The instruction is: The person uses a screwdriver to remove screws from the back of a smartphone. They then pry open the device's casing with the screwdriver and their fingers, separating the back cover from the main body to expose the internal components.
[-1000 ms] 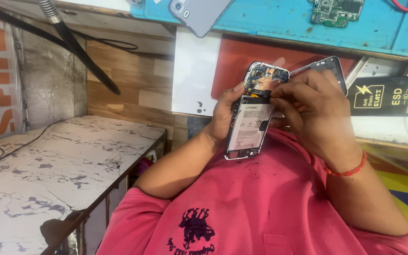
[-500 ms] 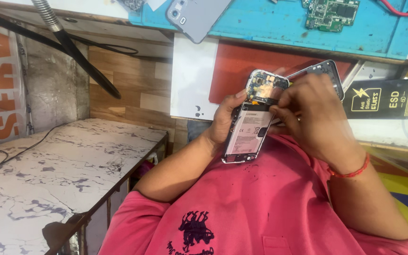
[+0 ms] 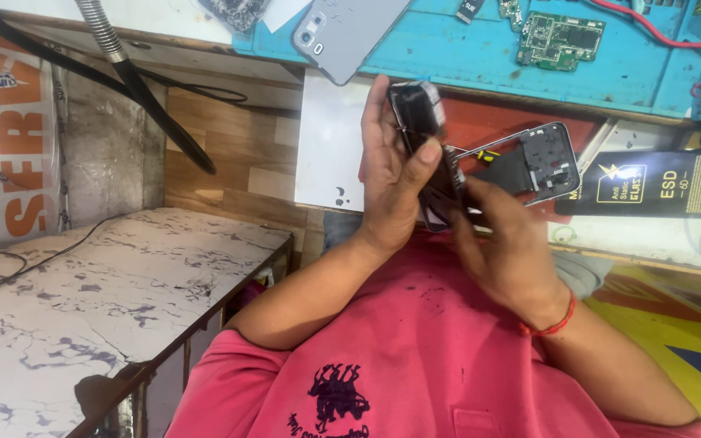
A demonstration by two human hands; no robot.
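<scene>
The left hand (image 3: 395, 174) clamps the opened phone (image 3: 432, 154) edge-on above the red shirt (image 3: 415, 349), fingers wrapped tightly. The right hand (image 3: 509, 247) pinches its lower edge; steadier support and light prying seem advisable.

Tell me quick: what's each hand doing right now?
Left hand: closed on the opened phone, held edge-on.
Right hand: fingers at the phone's lower end; motion blur hides whether they grip it.
</scene>
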